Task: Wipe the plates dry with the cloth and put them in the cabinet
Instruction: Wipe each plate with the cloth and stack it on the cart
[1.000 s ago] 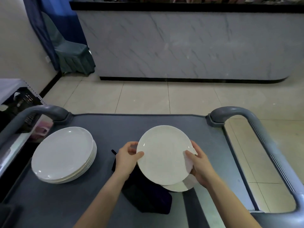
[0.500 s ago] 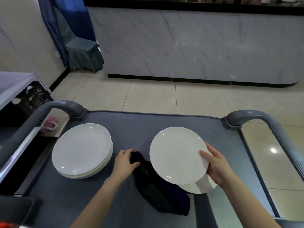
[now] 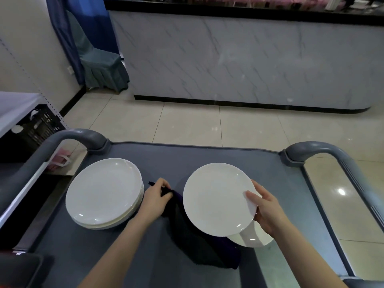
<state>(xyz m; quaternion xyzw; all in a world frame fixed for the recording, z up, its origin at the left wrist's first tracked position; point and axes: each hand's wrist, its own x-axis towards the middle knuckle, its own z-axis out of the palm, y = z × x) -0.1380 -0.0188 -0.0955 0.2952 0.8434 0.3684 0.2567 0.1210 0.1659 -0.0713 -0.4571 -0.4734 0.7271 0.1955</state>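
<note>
While the dark cloth (image 3: pixel 199 242) is lying on the grey worktop (image 3: pixel 187 159), left grip (image 3: pixel 154 197): pinching its far corner.
Right grip (image 3: pixel 268 210): clasping the tilted white plate (image 3: pixel 216 198) by its rim, above another plate (image 3: pixel 251 238).
Plate stack (image 3: pixel 104 192): sitting far left.

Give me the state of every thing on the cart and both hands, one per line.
cloth, crumpled on the cart.
lifted plate, raised and tilted.
lower plate, flat on cart, partly covered.
plate stack, stacked, cart's left side.
left hand, grips cloth's end.
right hand, holds lifted plate's rim.
</note>
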